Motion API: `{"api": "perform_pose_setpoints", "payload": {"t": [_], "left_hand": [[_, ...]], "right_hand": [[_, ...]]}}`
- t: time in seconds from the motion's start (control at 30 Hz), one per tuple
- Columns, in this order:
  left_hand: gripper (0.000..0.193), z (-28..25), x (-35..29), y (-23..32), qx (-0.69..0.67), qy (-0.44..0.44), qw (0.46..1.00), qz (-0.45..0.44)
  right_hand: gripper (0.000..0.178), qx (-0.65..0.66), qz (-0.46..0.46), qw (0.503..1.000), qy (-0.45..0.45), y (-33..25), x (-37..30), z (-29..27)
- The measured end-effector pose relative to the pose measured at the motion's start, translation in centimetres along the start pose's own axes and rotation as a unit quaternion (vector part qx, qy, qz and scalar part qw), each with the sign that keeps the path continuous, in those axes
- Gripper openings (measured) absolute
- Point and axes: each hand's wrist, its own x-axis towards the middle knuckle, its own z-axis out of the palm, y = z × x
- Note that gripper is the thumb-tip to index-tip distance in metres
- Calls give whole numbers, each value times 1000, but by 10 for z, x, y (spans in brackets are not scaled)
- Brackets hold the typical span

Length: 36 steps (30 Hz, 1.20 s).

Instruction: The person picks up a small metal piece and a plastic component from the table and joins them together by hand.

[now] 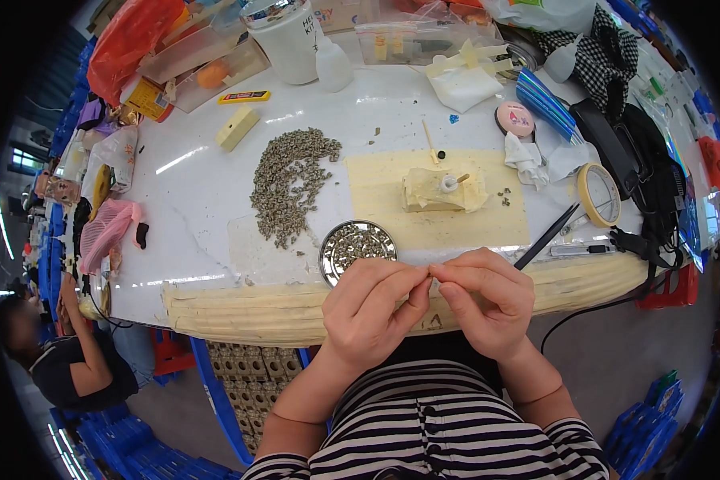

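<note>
Over the taped front edge of the table, my left hand [374, 308] and my right hand [490, 300] meet, thumbs and forefingers pinched together. Whatever sits between the fingertips is too small to make out. Just beyond my left hand stands a round metal dish [358, 246] holding many small grey metal parts. Farther off to the left, a large pile of the same small parts [292, 180] is spread on the white tabletop. A cream taped block [444, 190] with a small white bottle and a stick rests on yellowish tape beyond my hands.
Black tweezers [546, 237], a tape roll [598, 195] and a utility knife [582, 250] lie on the right. A white tub [284, 44] and a squeeze bottle [333, 66] stand at the back. A blue crate [248, 392] of parts sits below the left edge; another person [72, 352] is at far left.
</note>
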Motion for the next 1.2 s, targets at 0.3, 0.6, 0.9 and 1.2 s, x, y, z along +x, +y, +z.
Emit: {"api": "perform_pose_setpoints", "payload": {"t": [0.3,0.6,0.9,1.2], "left_hand": [[22,0,-1,-1,-2,1,1000,9],[21,0,0,-1,-1,-3,1000,-13],[22,-1,0,-2,-8,3,1000,13],[21,2,-1,-3,7,1,1000,-9]], "right_hand": [[18,23,22,999,-9,3,0,-2],[24,-38,-49,998,-3,1,0,3],[23,-11,20,999,-28,2,1,2],[27,-58,-43,997,-13,-1,1,3]]}}
